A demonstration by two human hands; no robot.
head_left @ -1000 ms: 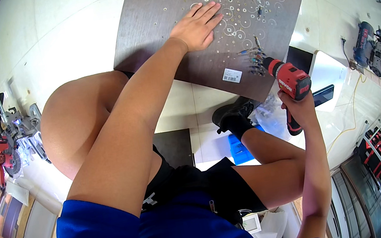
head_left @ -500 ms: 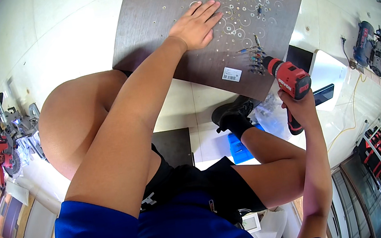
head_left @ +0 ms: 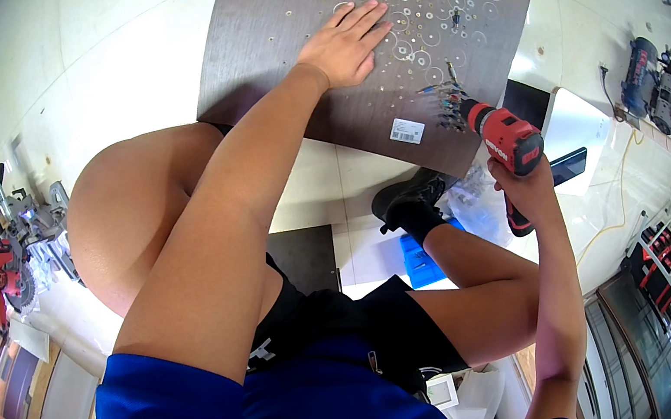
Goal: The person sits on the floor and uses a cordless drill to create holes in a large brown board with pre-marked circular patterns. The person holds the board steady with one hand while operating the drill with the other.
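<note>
A dark brown wooden board (head_left: 260,68) lies before me, marked with many drilled holes and ring-shaped cuts. My left hand (head_left: 345,46) rests flat on it, fingers stretched out, beside the holes. In my right hand (head_left: 528,189) is a red and black cordless drill (head_left: 509,138), gripped by its handle, its chuck pointing toward the board's near right part. Several small bits (head_left: 449,104) are gathered on the board right by the chuck. Whether the drill holds a bit is hidden. A white label (head_left: 407,130) sticks near the board's front edge. Farther up stands a small dark bit (head_left: 455,18).
Right of the board, a phone (head_left: 569,165) lies on a white panel (head_left: 581,127). A blue case (head_left: 423,261) and a clear plastic bag (head_left: 479,204) are near my foot (head_left: 412,202). A saw (head_left: 13,278) stands far left, a blue power tool (head_left: 641,78) far right.
The drill has shifted very slightly, turning a little in my right hand. My left hand stays in the same place on the board.
</note>
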